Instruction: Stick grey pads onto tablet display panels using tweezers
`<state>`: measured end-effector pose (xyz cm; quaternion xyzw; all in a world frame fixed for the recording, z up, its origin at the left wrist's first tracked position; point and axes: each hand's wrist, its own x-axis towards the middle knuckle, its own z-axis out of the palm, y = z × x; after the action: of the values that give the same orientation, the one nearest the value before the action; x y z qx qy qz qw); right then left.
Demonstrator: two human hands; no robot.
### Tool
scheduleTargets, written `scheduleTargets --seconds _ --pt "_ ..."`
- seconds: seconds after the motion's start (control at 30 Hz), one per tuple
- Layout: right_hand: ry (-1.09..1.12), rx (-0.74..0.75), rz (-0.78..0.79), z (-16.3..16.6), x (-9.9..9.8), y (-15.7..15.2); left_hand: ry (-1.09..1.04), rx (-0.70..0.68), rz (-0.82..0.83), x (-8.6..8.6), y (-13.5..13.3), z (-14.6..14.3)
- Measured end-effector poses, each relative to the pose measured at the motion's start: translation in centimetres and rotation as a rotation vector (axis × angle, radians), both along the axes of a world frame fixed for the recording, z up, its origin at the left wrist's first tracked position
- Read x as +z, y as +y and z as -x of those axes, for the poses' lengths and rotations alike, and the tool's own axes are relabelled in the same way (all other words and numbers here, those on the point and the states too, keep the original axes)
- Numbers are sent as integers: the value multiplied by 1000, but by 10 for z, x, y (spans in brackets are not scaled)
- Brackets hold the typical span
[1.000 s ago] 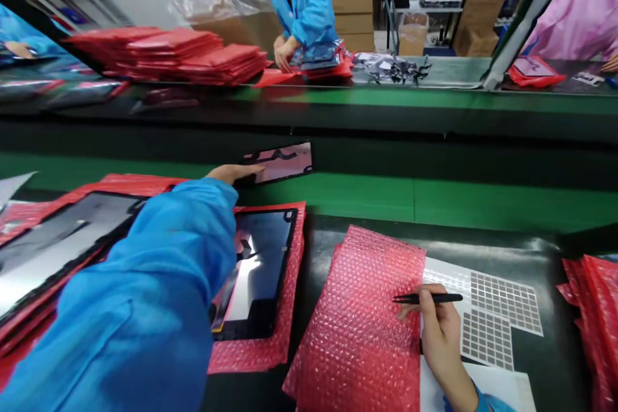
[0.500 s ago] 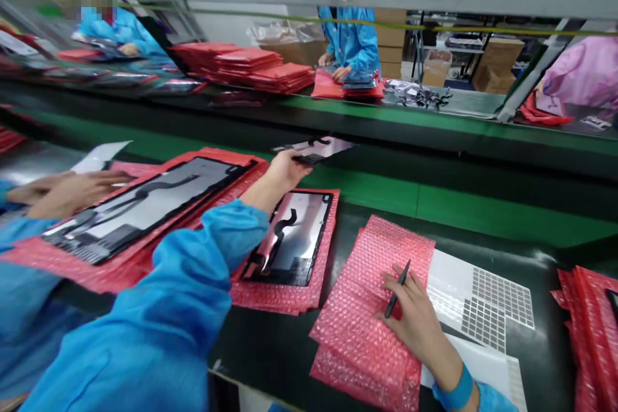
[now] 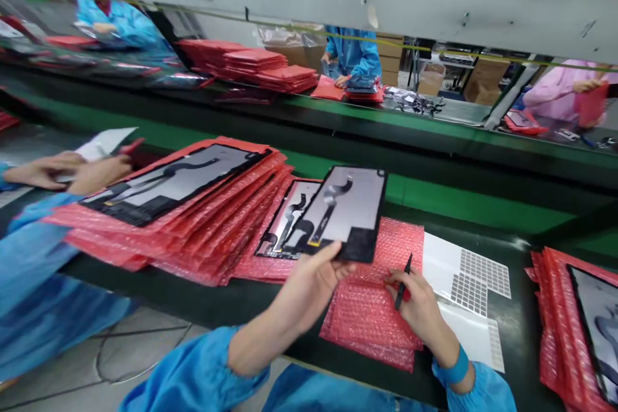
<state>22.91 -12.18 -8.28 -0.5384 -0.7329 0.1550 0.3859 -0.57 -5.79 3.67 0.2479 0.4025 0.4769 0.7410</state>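
My left hand (image 3: 313, 280) grips the lower edge of a flat display panel (image 3: 360, 203), its grey back and black flex cable facing me. The panel is tilted in the air and covers part of a second display panel (image 3: 277, 232), which lies on red bubble-wrap bags. Closed around slim black tweezers (image 3: 403, 283), my right hand (image 3: 422, 309) rests over red bubble-wrap bags (image 3: 367, 322) on the bench. Beside that hand lies a white sticker sheet (image 3: 441, 264) with rows of small grey squares, and another white sheet (image 3: 470, 331) lies nearer me.
At left, a co-worker's hands (image 3: 96, 174) hold a white sheet near a tall stack of red bags (image 3: 217, 225) topped by a panel. Another bagged stack (image 3: 555, 328) stands at right. A raised shelf (image 3: 290, 119) runs across the back, with red piles and people beyond.
My left hand has brought its display panel from the far left toward me and right, over the bags, with its back turned to me. My right hand still holds the tweezers. The view has shifted.
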Motion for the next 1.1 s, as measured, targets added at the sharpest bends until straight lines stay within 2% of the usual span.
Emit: scheduleTargets --seconds 0.13,0.23,0.43,0.57,0.63,0.73,0.8,0.83,0.9,1.0,1.1 --pt "14 -3 -6 -1 -6 -10 -24 -105 97 -21 -54 -28" --pt "26 -97 -54 -18 -3 -20 -67 -125 171 -38 -77 -44" --pt "105 -419 56 -83 20 -49 -70 -73 297 -75 -89 -61" --pt "338 -626 131 -117 38 -60 -50 -79 356 -88 -90 -57" --pt "464 -651 168 -126 44 -60 -52 -196 430 -90 -91 -47" --pt "558 -651 219 -134 43 -55 -25 -499 525 -88 -95 -27" --pt "605 -607 263 -137 37 -50 15 -716 482 -81 -95 -16" --pt "626 -579 289 -138 33 -47 43 -810 404 -77 -94 -12" --pt "655 -533 343 -141 25 -42 164 -953 119 -64 -88 -13" --pt "686 -498 411 -145 18 -37 499 -1037 -560 -46 -69 -36" --pt "683 -497 435 -147 16 -36 771 -999 -1266 -44 -46 -79"
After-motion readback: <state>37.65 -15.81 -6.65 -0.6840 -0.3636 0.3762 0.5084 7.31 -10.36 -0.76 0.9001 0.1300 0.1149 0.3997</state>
